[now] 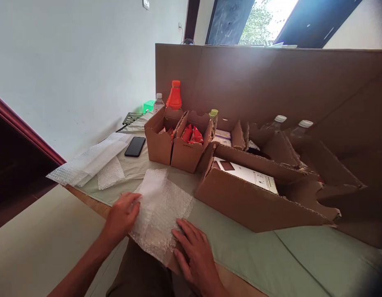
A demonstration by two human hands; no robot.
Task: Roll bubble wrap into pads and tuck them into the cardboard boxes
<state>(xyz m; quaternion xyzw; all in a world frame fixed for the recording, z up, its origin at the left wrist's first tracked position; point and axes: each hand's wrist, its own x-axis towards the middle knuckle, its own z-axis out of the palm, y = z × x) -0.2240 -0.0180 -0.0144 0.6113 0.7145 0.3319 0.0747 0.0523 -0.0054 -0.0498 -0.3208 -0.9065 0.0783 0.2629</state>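
A sheet of bubble wrap [161,210] lies at the near edge of the table, partly hanging over it. My left hand [121,216] rests on its left edge, fingers bent and close together on the wrap. Flat on the sheet's lower right corner lies my right hand [193,253], its fingers stretched out. Just beyond the sheet stands a long open cardboard box [249,202] with a white leaflet or carton [249,175] inside.
The table wears a pale green cloth [289,260]. Two small open boxes [174,142] hold red packets [191,134]. A black phone [135,146] and more bubble wrap [92,161] lie at the left. Bottles, one orange [174,95], stand before a tall cardboard wall [271,82].
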